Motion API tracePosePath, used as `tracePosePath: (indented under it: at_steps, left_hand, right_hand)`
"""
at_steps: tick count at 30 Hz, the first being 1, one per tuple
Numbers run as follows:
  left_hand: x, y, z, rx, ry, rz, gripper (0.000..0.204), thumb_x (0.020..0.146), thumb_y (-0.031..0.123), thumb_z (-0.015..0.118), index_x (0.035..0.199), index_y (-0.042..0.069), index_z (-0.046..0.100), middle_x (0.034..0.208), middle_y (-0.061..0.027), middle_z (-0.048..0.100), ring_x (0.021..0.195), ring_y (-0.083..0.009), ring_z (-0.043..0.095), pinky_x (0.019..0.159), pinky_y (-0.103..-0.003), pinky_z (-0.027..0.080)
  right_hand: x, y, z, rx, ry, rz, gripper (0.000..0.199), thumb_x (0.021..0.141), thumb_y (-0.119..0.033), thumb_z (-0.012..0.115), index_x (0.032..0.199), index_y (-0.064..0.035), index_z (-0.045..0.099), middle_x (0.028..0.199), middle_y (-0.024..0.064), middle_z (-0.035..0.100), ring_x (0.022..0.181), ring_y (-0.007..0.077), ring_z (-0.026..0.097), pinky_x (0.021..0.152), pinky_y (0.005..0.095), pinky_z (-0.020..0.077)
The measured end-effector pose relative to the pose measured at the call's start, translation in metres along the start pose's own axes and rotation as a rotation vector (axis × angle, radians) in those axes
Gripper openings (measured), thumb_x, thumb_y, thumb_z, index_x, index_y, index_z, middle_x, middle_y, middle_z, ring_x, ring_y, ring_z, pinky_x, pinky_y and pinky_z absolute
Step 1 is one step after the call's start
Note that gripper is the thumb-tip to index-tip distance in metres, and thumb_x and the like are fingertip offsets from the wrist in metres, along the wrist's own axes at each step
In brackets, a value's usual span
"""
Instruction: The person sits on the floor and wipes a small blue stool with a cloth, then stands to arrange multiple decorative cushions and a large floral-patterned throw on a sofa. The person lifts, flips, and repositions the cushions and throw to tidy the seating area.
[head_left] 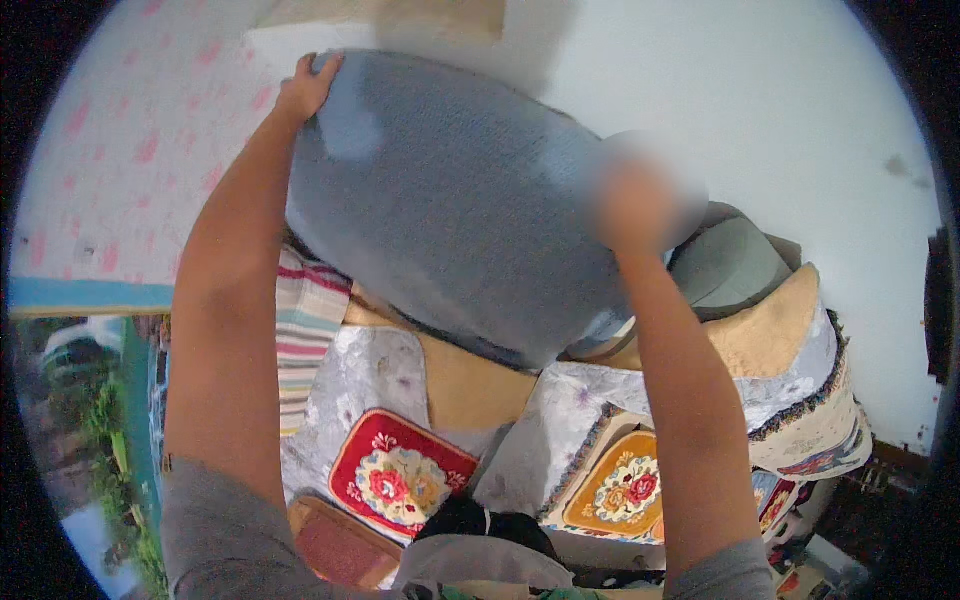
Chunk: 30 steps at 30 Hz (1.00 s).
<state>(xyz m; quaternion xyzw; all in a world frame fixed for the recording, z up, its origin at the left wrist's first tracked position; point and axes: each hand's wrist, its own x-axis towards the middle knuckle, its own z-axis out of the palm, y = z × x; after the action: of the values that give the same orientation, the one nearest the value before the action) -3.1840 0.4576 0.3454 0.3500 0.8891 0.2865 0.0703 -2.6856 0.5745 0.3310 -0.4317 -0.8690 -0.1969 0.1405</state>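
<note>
A large blue-grey sofa cushion (450, 200) is tilted up in front of me, its broad textured face toward me. At its upper left corner, my left hand (308, 90) grips the edge with the fingers hooked over it. My right hand (638, 205) lies against the cushion's right end, but a blur covers its fingers, so their hold cannot be made out. Both arms stretch forward. The cushion hides what is right behind it.
Below lies a sofa seat draped with silvery floral covers (380, 365) and tan fabric (480, 385). On it are a red flowered mat (400, 470) and an orange flowered mat (620, 485). A striped cloth (305, 340) hangs left; a grey-green cushion (730, 265) leans right. A white wall (780, 100) stands behind.
</note>
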Motion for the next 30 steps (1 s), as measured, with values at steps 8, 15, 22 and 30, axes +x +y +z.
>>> tracePosePath:
  at_steps: [8,15,22,30]
  left_hand:
    - [-0.005,-0.028,0.004,0.320,0.313,0.261,0.071,0.089,0.053,0.048,0.143,0.008,0.034,0.139,-0.0225,0.043,0.121,-0.0412,0.048,0.105,-0.043,0.035]
    - [-0.199,-0.113,0.008,0.262,0.028,0.128,0.057,0.090,0.035,0.054,0.136,0.003,0.043,0.131,-0.0216,0.051,0.125,-0.0341,0.045,0.105,-0.042,0.035]
    - [-0.260,-0.158,0.040,1.084,-0.522,0.424,0.040,0.089,0.029,0.049,0.122,0.008,0.059,0.125,-0.0156,0.057,0.120,-0.0282,0.049,0.105,-0.043,0.031]
    - [-0.307,-0.238,0.075,1.161,-0.758,0.135,0.043,0.084,0.034,0.056,0.122,0.014,0.059,0.123,-0.0100,0.057,0.116,-0.0267,0.052,0.098,-0.042,0.038]
  right_hand:
    - [0.000,0.002,0.028,0.035,0.109,-0.092,0.028,0.091,-0.024,0.051,0.112,-0.0059,0.059,0.105,0.0117,0.062,0.096,0.0268,0.059,0.083,0.0416,0.0464]
    - [0.001,0.024,0.056,-0.132,0.343,-0.204,0.032,0.091,-0.022,0.051,0.118,-0.0052,0.057,0.110,0.0126,0.062,0.099,0.0269,0.060,0.084,0.0417,0.0475]
    - [0.005,0.061,0.086,-0.287,0.349,-0.342,0.037,0.090,-0.020,0.051,0.124,-0.0044,0.054,0.120,0.0138,0.059,0.109,0.0284,0.058,0.090,0.0421,0.0465]
    - [-0.003,0.024,0.060,-0.151,0.213,-0.191,0.041,0.090,-0.019,0.051,0.128,-0.0036,0.050,0.124,0.0151,0.056,0.113,0.0291,0.055,0.094,0.0421,0.0445]
